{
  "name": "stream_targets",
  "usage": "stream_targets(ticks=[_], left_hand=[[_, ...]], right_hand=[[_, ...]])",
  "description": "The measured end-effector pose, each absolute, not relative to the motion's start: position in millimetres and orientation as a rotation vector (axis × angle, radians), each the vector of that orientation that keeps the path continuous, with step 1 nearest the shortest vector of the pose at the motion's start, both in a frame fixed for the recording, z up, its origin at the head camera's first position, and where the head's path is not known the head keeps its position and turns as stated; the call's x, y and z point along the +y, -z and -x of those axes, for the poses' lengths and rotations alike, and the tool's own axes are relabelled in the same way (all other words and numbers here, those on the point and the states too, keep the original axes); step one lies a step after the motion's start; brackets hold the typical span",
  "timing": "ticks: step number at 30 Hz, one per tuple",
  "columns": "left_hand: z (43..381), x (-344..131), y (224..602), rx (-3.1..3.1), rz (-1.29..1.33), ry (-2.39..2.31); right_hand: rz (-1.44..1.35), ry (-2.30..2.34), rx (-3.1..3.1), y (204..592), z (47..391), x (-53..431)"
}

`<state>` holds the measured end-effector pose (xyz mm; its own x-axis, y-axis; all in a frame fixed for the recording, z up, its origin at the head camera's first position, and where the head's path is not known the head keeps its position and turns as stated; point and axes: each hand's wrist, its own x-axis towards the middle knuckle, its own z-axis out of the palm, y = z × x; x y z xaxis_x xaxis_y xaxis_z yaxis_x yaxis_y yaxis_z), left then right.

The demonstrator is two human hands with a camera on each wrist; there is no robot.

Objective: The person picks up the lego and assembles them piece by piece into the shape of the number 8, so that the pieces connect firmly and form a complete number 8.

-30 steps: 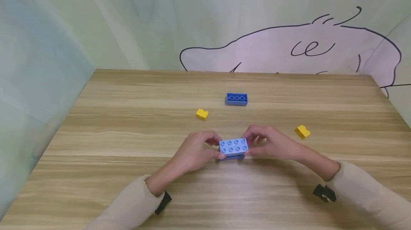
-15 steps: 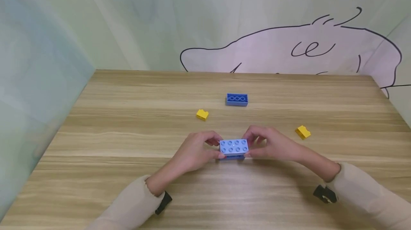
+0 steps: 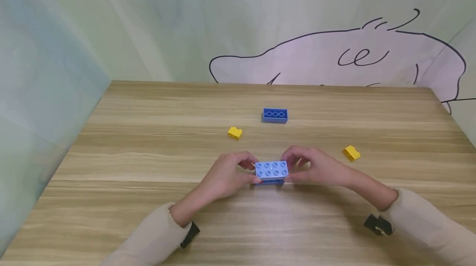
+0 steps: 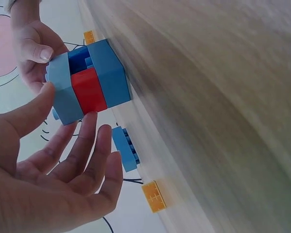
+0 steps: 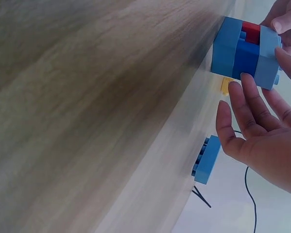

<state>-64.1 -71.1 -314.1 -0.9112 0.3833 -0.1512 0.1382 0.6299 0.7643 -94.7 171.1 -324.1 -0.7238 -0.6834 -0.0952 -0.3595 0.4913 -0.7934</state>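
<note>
A stack of toy building bricks stands on the wooden table, topped by a light blue brick [image 3: 272, 169] with two rows of studs. My left hand [image 3: 230, 175] pinches the left end of that top brick between thumb and fingers, and my right hand [image 3: 314, 166] pinches its right end. Under it, the left wrist view shows a red brick [image 4: 90, 91] on the left side; a darker blue brick [image 5: 246, 58] sits on the right side in the right wrist view. A gap separates these two. A blue brick [image 4: 112, 73] forms the base, resting on the table.
Behind the stack lies a blue brick [image 3: 275, 115], hollow side up. One yellow brick [image 3: 234, 133] is behind and left of the stack, and another yellow brick [image 3: 351, 153] is to the right. A printed wall panel [image 3: 167, 30] rises along the back edge of the table.
</note>
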Motion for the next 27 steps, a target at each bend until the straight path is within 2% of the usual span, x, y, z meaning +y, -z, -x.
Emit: stream_targets(ticks=[27], left_hand=[[63,-71,315,2.566,-0.418,-1.146]], right_hand=[[0.803,1.127,2.498,307,110,219]])
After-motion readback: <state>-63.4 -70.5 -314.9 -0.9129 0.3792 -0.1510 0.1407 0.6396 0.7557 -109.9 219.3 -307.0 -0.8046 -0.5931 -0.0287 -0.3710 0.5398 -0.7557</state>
